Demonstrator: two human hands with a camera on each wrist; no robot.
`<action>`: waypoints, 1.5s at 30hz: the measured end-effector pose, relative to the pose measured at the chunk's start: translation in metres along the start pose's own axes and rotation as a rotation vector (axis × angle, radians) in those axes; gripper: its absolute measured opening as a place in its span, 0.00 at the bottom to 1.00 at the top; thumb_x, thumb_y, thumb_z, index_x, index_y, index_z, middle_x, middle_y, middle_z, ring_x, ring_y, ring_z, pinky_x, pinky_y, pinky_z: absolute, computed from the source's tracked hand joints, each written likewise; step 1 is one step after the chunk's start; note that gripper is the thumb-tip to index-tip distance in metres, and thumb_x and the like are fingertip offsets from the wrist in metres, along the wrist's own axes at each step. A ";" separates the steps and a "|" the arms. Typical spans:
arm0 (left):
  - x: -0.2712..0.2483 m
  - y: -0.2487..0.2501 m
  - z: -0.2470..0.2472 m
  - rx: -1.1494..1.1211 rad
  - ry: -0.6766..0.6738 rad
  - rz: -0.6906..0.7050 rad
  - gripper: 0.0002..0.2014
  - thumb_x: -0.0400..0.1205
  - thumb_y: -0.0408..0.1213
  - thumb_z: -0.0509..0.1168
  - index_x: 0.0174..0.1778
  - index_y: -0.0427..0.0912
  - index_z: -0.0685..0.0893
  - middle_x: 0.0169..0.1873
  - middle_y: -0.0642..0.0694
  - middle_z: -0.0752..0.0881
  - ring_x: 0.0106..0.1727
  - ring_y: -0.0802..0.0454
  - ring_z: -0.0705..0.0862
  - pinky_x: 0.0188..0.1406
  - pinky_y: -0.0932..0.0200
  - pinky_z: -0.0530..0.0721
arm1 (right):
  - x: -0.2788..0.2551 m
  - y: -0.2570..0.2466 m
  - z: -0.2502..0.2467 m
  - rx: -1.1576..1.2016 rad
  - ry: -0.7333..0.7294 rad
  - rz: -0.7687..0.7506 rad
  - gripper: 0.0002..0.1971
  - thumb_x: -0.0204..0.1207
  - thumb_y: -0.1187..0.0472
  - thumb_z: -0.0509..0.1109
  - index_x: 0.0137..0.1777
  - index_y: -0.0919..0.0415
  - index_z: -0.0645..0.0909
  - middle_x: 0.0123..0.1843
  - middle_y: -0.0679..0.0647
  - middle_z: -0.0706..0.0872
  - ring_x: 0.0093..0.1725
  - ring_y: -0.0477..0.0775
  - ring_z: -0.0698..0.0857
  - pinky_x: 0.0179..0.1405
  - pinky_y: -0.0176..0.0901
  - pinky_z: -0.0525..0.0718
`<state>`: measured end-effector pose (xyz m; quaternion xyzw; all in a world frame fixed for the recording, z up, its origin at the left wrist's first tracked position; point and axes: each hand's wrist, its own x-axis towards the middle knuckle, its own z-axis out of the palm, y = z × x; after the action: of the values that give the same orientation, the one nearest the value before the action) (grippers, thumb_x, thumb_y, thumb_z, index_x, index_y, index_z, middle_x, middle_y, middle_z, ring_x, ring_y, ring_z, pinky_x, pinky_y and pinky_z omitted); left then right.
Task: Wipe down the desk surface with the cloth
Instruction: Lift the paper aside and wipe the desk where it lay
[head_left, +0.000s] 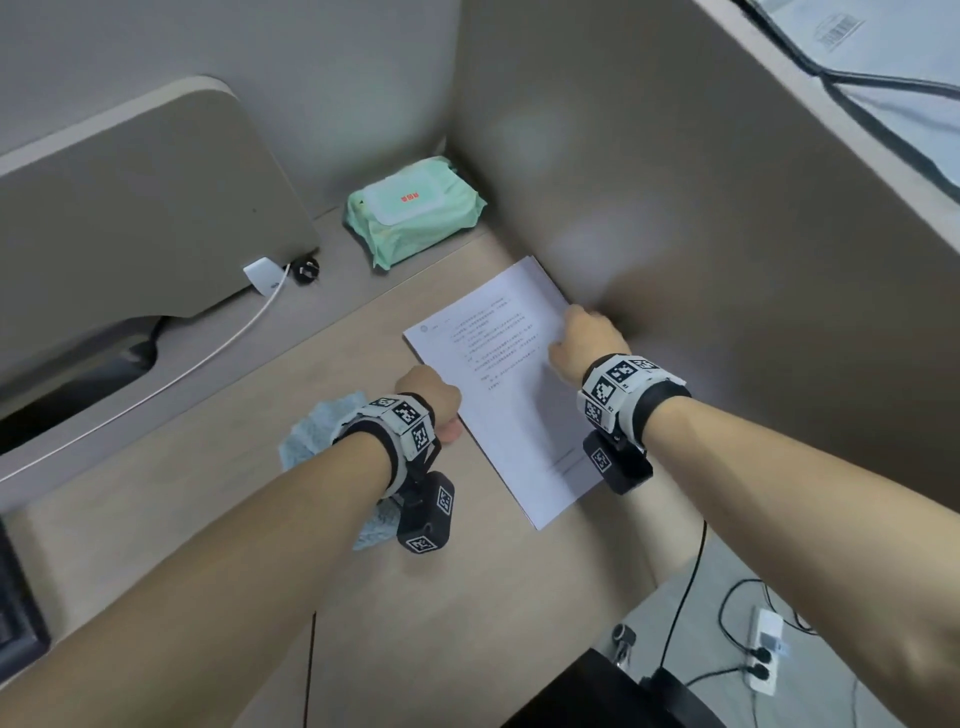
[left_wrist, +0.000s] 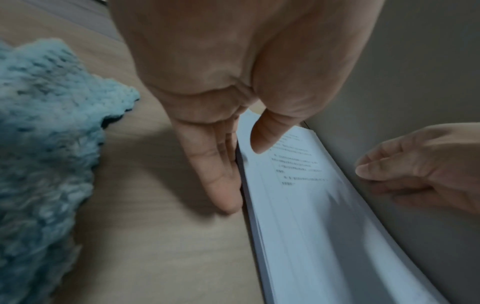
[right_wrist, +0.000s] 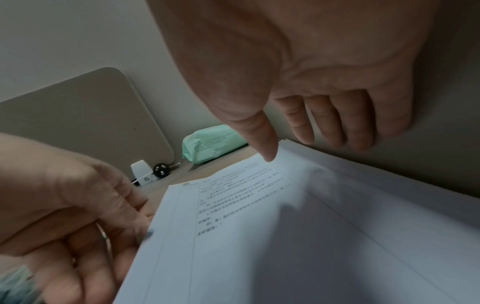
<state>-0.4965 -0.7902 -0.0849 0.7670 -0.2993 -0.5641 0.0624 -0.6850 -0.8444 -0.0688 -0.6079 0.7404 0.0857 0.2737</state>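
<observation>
Against the right-hand partition, both hands grasp a paper stack (head_left: 511, 395): left hand (head_left: 431, 397) pinching its near-left edge, right hand (head_left: 587, 338) its far edge. Loose sheets could fan out and slide. Beside the left wrist, the cloth (head_left: 317, 434) lies untouched on the worktop (head_left: 208, 499).

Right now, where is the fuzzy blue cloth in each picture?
Head view: fuzzy blue cloth lies on the desk, mostly under the left wrist.
Left wrist view: fills the left side.
Right wrist view: only a blurry bit, bottom-left corner.
Shared landmark: white stack of printed paper.
</observation>
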 end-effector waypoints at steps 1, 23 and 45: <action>0.001 0.001 0.000 0.007 -0.001 -0.021 0.09 0.81 0.28 0.60 0.35 0.32 0.78 0.38 0.34 0.89 0.36 0.41 0.89 0.48 0.42 0.91 | -0.002 -0.002 0.001 -0.024 0.016 -0.008 0.18 0.78 0.63 0.62 0.67 0.65 0.72 0.67 0.64 0.78 0.65 0.67 0.79 0.55 0.50 0.78; -0.018 -0.185 -0.207 0.651 0.379 -0.008 0.21 0.80 0.37 0.60 0.70 0.39 0.73 0.69 0.32 0.74 0.68 0.29 0.75 0.68 0.41 0.77 | -0.155 -0.161 0.149 -0.398 -0.330 -0.839 0.30 0.74 0.42 0.68 0.75 0.47 0.67 0.72 0.59 0.68 0.65 0.67 0.73 0.49 0.54 0.81; -0.021 -0.262 -0.226 0.709 0.438 0.148 0.36 0.72 0.32 0.63 0.79 0.51 0.66 0.81 0.43 0.62 0.77 0.37 0.62 0.71 0.42 0.74 | -0.101 -0.179 0.145 -0.479 -0.107 -0.710 0.37 0.70 0.64 0.72 0.80 0.60 0.63 0.88 0.52 0.45 0.85 0.67 0.49 0.76 0.76 0.62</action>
<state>-0.1948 -0.6206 -0.1010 0.8191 -0.5089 -0.2439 -0.1030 -0.4605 -0.7358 -0.1019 -0.8661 0.4292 0.1869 0.1754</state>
